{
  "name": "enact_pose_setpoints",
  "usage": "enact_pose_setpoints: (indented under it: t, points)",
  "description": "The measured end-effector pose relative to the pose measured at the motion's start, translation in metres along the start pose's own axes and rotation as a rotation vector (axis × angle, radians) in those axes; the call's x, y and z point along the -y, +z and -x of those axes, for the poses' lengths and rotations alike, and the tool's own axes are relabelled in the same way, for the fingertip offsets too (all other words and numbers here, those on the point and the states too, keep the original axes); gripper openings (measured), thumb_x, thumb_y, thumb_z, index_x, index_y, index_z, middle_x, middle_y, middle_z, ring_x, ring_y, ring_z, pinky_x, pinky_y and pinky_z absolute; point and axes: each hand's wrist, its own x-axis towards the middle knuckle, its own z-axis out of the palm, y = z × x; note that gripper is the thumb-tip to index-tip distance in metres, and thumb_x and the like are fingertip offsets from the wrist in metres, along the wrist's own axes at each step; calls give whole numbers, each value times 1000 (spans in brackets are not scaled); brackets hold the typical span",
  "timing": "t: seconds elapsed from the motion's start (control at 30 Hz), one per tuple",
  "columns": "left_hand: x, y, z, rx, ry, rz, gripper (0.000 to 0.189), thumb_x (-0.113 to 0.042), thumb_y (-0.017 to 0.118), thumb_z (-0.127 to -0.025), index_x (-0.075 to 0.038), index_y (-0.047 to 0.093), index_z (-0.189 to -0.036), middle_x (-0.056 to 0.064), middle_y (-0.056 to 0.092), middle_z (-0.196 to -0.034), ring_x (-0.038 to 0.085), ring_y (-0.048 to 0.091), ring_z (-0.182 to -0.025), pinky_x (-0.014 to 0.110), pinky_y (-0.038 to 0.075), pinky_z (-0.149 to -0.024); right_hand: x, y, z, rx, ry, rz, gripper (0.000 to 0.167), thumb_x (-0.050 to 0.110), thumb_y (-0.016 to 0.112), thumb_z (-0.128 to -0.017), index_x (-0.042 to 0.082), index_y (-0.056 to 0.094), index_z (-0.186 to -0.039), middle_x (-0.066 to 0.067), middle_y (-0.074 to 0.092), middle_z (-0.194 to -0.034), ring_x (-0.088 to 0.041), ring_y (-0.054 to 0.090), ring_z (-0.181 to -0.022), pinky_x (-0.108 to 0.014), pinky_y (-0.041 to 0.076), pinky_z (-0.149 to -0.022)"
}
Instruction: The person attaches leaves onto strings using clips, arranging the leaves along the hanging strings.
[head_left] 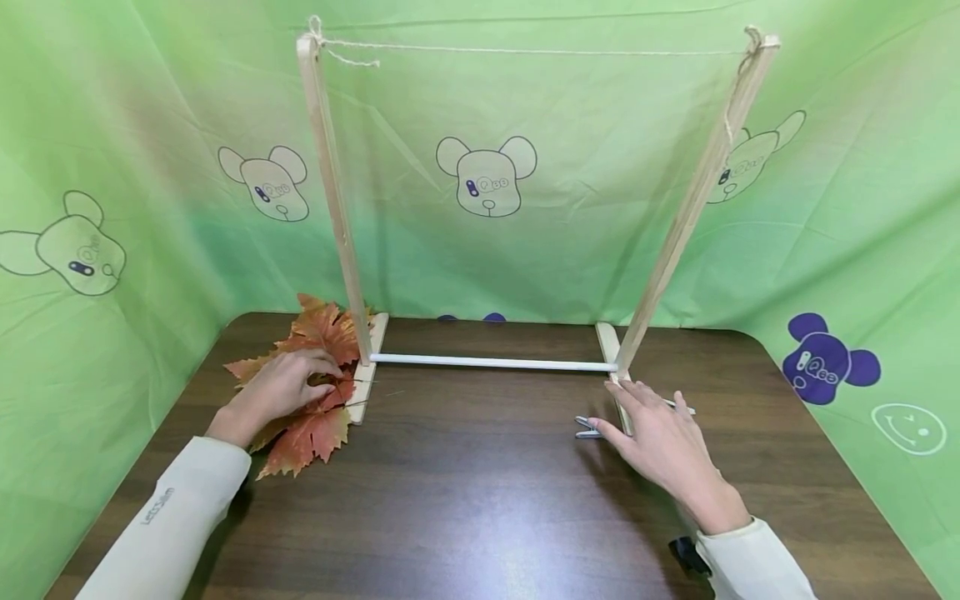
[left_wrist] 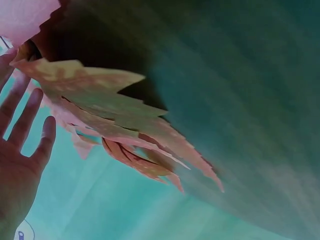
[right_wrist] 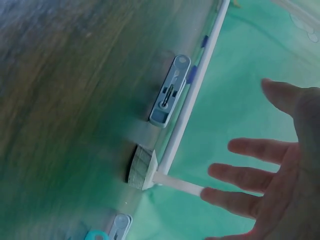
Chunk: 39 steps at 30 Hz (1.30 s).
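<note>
Orange-red artificial maple leaves [head_left: 306,442] lie piled at the table's left, against the frame's left foot [head_left: 362,392]. Over this pile is my left hand [head_left: 288,385], thumb and fingers apart; the left wrist view has its straight fingers beside the leaves [left_wrist: 100,95]. My right hand [head_left: 663,433] hovers with spread fingers by the frame's right foot [head_left: 609,340], partly hiding it. A grey clothespin [head_left: 587,431] shows just past its thumb, and the right wrist view has this clothespin [right_wrist: 171,92] on the table, apart from the fingers. Another clothespin [right_wrist: 120,227] is mostly hidden by the hand in the head view.
A wooden frame with two posts [head_left: 333,183] stands at the back of the brown table [head_left: 450,483]. Twine [head_left: 525,52] runs between the post tops, and a white rod [head_left: 495,362] joins the bases. A green printed cloth [head_left: 600,242] surrounds the table.
</note>
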Motion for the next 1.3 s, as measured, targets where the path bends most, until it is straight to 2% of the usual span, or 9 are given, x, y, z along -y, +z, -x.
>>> enact_pose_setpoints:
  t: [0.17, 0.3, 0.43, 0.67, 0.87, 1.07, 1.3]
  points:
    - [0, 0, -4, 10, 11, 13, 19, -4, 81, -89, -11, 82, -107, 9, 76, -115, 31, 73, -105, 50, 60, -89, -3, 2, 1, 16, -41, -39, 53, 36, 79, -92, 5, 68, -134, -19, 70, -134, -46, 67, -121, -72, 46, -102]
    - [0, 1, -7, 34, 14, 7, 16, -4, 80, -90, -10, 82, -105, 9, 75, -114, 32, 72, -105, 50, 60, -90, -4, 3, 0, 45, -46, -56, 47, 32, 84, -87, 9, 72, -127, -14, 76, -121, -39, 72, -108, -61, 57, -80]
    - [1, 1, -9, 36, 20, 5, 15, -3, 79, -90, -10, 82, -103, 9, 76, -111, 31, 73, -102, 49, 60, -88, -3, 6, -3, 88, -40, -94, 45, 28, 86, -84, 11, 74, -123, -10, 77, -114, -33, 73, -103, -58, 57, -72]
    - [1, 1, -12, 46, 19, 8, 16, -1, 77, -89, -11, 81, -101, 8, 77, -106, 30, 73, -98, 48, 60, -85, -1, 14, -9, 149, -48, -116, 43, 21, 87, -83, 9, 74, -122, -10, 76, -118, -34, 73, -107, -56, 58, -73]
    - [2, 1, -15, 54, 12, -4, 17, 0, 76, -88, -11, 81, -100, 7, 78, -104, 29, 73, -97, 48, 61, -83, 0, 19, -13, 198, -59, -101, 39, 18, 86, -82, 9, 74, -119, -7, 75, -115, -33, 73, -103, -53, 58, -72]
    - [1, 0, -17, 54, 12, -16, 17, -1, 77, -87, -11, 82, -100, 7, 79, -102, 30, 73, -99, 49, 60, -85, -1, 21, -16, 206, -79, -80, 36, 16, 88, -80, 9, 75, -113, -3, 71, -104, -29, 72, -92, -50, 55, -66]
    - [-1, 1, -17, 77, -18, -12, 18, -1, 76, -87, -11, 82, -101, 7, 79, -103, 32, 71, -102, 51, 58, -88, 0, 25, -18, 192, -106, -36, 31, 14, 89, -78, 8, 74, -104, -4, 67, -96, -27, 70, -86, -49, 55, -68]
